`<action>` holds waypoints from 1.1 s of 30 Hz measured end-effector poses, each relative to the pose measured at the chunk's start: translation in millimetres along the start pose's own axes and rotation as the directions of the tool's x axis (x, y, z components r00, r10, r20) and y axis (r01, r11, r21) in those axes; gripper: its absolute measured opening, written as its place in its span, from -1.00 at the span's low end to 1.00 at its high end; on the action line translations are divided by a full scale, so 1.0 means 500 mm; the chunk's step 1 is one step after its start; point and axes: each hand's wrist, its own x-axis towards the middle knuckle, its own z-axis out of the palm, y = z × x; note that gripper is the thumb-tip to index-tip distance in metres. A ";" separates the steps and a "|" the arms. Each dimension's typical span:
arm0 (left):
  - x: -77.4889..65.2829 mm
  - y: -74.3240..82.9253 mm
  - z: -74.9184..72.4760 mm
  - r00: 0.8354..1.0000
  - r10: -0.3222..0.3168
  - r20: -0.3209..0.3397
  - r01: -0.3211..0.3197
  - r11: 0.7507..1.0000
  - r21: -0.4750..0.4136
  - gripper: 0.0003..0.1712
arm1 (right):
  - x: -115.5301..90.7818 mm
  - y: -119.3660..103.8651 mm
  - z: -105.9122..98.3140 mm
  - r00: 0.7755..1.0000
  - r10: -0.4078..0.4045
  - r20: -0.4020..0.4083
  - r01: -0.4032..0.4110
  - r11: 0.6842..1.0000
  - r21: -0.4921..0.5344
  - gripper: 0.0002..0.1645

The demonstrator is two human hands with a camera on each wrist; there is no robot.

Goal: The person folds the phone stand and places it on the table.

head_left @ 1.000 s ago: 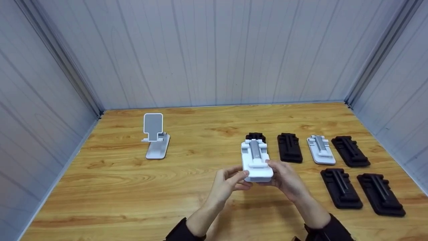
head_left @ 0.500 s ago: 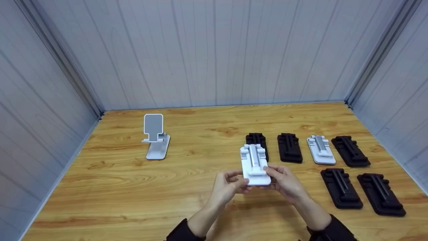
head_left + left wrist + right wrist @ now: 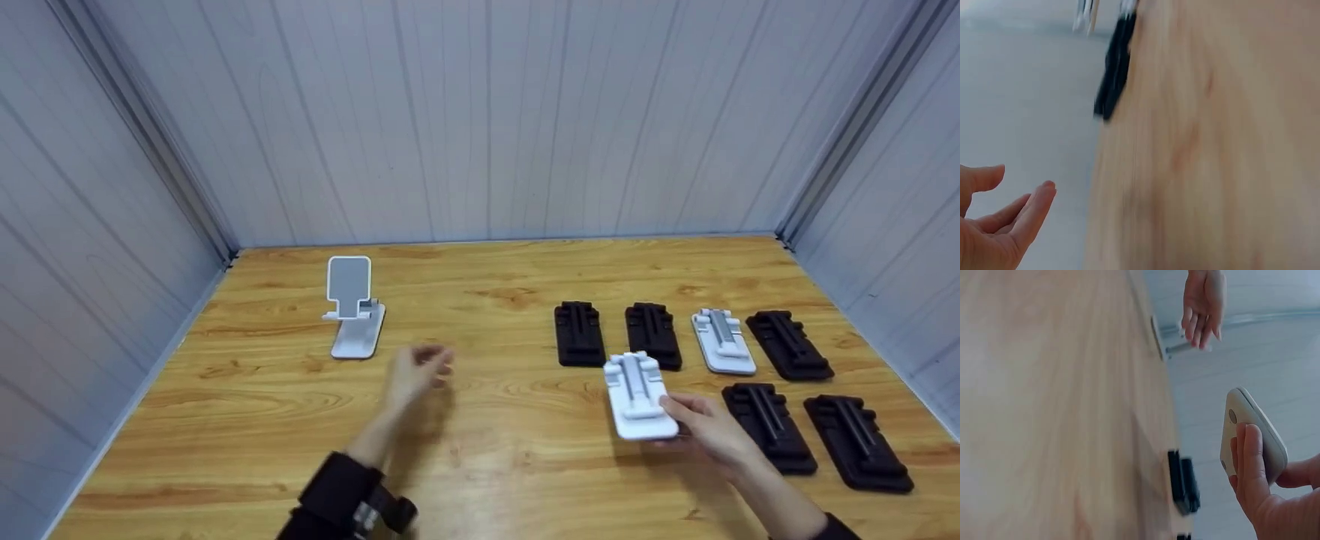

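My right hand (image 3: pixel 709 431) grips a folded white phone stand (image 3: pixel 641 401) by its right side, thumb on top and fingers underneath. In the right wrist view the underside of this white stand (image 3: pixel 1235 433) shows, with the fingers spread across it. My left hand (image 3: pixel 416 375) is over the table at the middle left and holds nothing. Its thumb and fingers are apart and loosely bent in the left wrist view. Beyond it, an unfolded white phone stand (image 3: pixel 358 330) with a grey face plate stands upright on its base.
Folded black phone stands lie on the wooden table (image 3: pixel 480 480): one black stand (image 3: pixel 579 334) at the centre right, others to its right and nearer. A second folded white stand (image 3: pixel 724 341) lies among them. Pale panel walls (image 3: pixel 480 120) enclose the back and sides.
The left hand has let go of the white stand and moved left. The right hand has carried the stand to the right, and the black stand behind it now shows fully.
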 end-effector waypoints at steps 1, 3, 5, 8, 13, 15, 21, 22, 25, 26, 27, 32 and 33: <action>0.012 -0.003 -0.022 0.999 -0.011 -0.047 0.011 1.000 0.013 -0.67 | -0.004 0.003 -0.011 1.000 0.005 -0.010 -0.005 1.000 -0.014 -0.37; 0.037 -0.009 -0.066 0.991 -0.015 -0.136 0.022 0.999 0.049 -0.68 | -0.010 0.009 -0.030 0.999 0.015 -0.034 -0.017 0.999 -0.039 -0.38; 0.059 -0.014 -0.111 0.975 -0.006 -0.223 0.037 0.990 0.136 -0.70 | -0.016 0.014 -0.046 0.999 0.026 -0.044 -0.028 0.998 -0.058 -0.37; 0.091 -0.023 -0.168 0.942 -0.002 -0.335 0.097 0.958 0.269 -0.67 | -0.020 0.018 -0.066 0.997 0.054 -0.063 -0.059 0.995 -0.085 -0.37; 0.132 -0.028 -0.219 0.895 -0.101 -0.434 0.239 0.931 0.276 -0.49 | -0.024 0.019 -0.090 0.991 0.094 -0.094 -0.106 0.986 -0.125 -0.35; 0.149 -0.028 -0.225 0.884 -0.204 -0.421 0.270 0.957 0.104 -0.36 | -0.024 0.020 -0.096 0.988 0.109 -0.112 -0.123 0.984 -0.132 -0.34; 0.205 -0.075 -0.231 0.849 -0.403 -0.342 0.234 0.867 -0.440 -0.05 | -0.019 0.032 -0.104 0.984 0.135 -0.120 -0.149 0.981 -0.121 -0.34; 0.206 -0.077 -0.230 0.845 -0.412 -0.340 0.226 0.852 -0.472 -0.09 | -0.018 0.034 -0.104 0.983 0.141 -0.117 -0.155 0.980 -0.121 -0.34; 0.189 -0.049 -0.217 0.843 -0.430 -0.324 0.220 0.824 -0.522 -0.32 | -0.013 0.038 -0.103 0.980 0.158 -0.118 -0.173 0.976 -0.134 -0.34; 0.189 -0.049 -0.216 0.851 -0.419 -0.318 0.201 0.818 -0.539 -0.35 | -0.011 0.038 -0.102 0.979 0.163 -0.122 -0.180 0.974 -0.140 -0.34; 0.191 -0.048 -0.214 0.857 -0.406 -0.316 0.183 0.815 -0.550 -0.37 | -0.009 0.038 -0.102 0.978 0.167 -0.127 -0.185 0.972 -0.146 -0.34; 0.188 -0.041 -0.206 0.881 -0.350 -0.319 0.127 0.824 -0.552 -0.40 | -0.006 0.039 -0.099 0.979 0.143 -0.144 -0.165 0.973 -0.159 -0.35; 0.186 -0.040 -0.203 0.881 -0.344 -0.326 0.120 0.828 -0.548 -0.42 | -0.006 0.039 -0.098 0.980 0.135 -0.148 -0.159 0.973 -0.167 -0.36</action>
